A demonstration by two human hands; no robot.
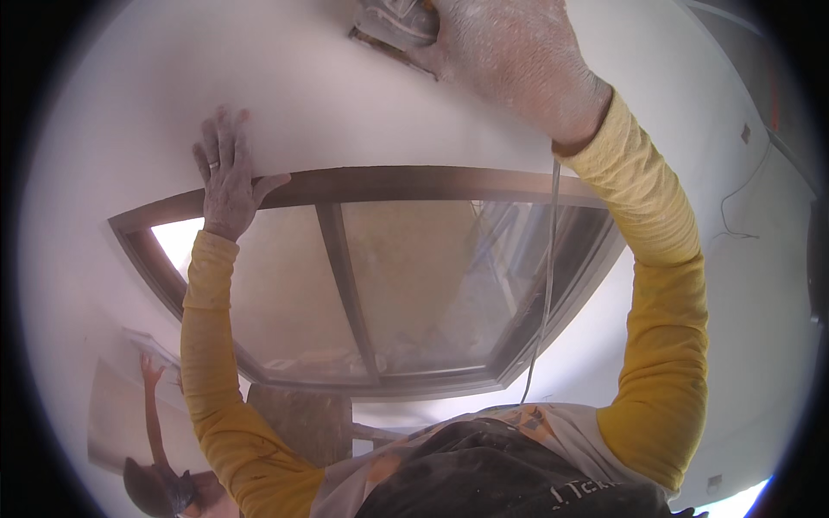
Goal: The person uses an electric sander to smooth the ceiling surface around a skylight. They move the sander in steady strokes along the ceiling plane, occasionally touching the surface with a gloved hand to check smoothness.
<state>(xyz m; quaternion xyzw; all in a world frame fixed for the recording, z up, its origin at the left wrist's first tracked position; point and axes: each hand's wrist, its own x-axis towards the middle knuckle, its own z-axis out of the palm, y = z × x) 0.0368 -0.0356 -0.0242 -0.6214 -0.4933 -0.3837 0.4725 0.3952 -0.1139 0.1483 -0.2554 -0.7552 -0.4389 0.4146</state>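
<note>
My right hand [514,60], coated in pale dust, is wrapped round a corded sander [393,24] at the top of the view. The sander's flat base faces the white wall [345,112], and its upper part is cut off by the frame edge. A grey cord [551,259] hangs down past my right wrist, in front of the window. My left hand [229,181], also dusty and wearing a ring, lies with fingers stretched on the wall. Its thumb and palm overlap the top edge of the dark window frame [371,183]. Nothing is held in it.
Below my hands is the window's glass [414,285], split by an upright bar. At lower left a co-worker [155,483] raises a hand to a flat board [154,347] on the wall. A brownish block-like thing [298,427] stands under the window. A thin wire [730,211] hangs at right.
</note>
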